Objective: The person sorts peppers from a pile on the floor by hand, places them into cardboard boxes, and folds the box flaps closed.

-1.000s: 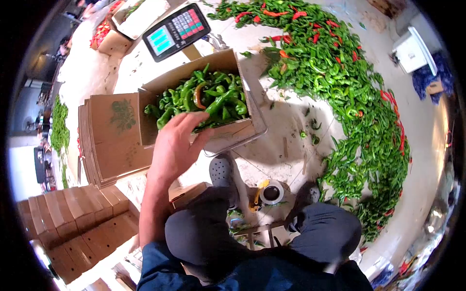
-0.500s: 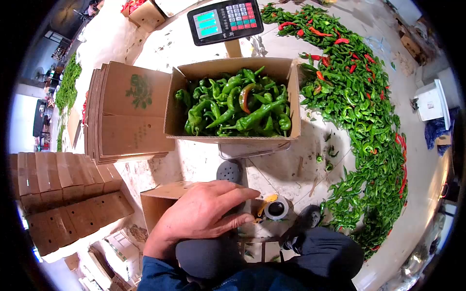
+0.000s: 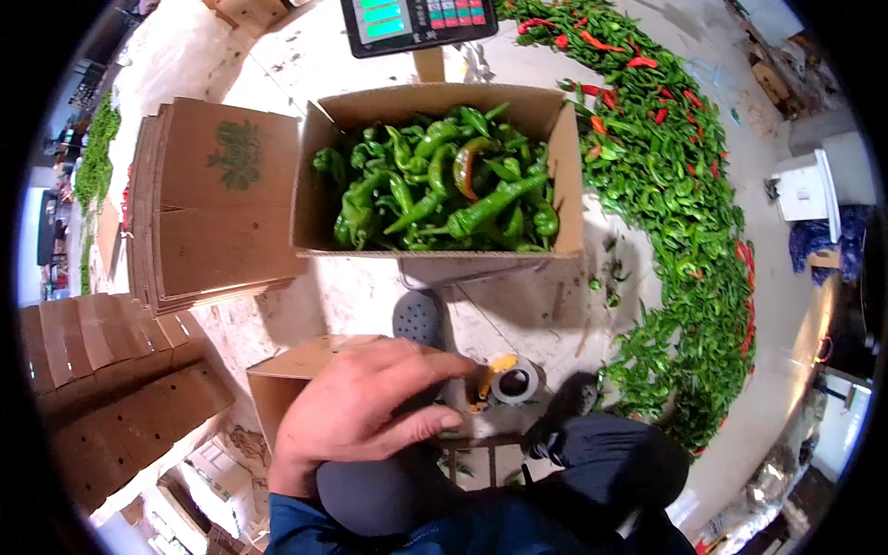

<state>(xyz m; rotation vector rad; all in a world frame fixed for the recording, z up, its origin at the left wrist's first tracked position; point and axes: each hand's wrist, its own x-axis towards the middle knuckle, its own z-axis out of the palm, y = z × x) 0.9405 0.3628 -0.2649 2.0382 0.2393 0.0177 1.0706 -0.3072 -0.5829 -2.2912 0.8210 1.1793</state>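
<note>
My left hand point(image 3: 365, 407) hovers over my left knee, back upward, its index finger and thumb pointing right and apart. Nothing shows between them; the other fingers are partly hidden. Beyond my hand, a cardboard box point(image 3: 435, 253) full of green peppers point(image 3: 444, 180) rests on a scale's platform. One pepper among them is partly reddish brown. The scale's display point(image 3: 421, 20) stands behind the box, its top cut off by the frame. On the floor just right of my fingertips are a tape roll point(image 3: 514, 381) and a yellow object point(image 3: 501, 363). My right hand is out of view.
A long heap of green peppers point(image 3: 680, 231) with some red ones curves along the right. Flattened cartons point(image 3: 217, 203) stand left of the box. More cardboard boxes point(image 3: 139, 425) are stacked at the lower left. An open carton point(image 3: 277, 388) sits beside my left hand.
The whole view has shifted, so the scale, box and peppers appear higher and a little further left. My left hand keeps nearly the same pose above the knee.
</note>
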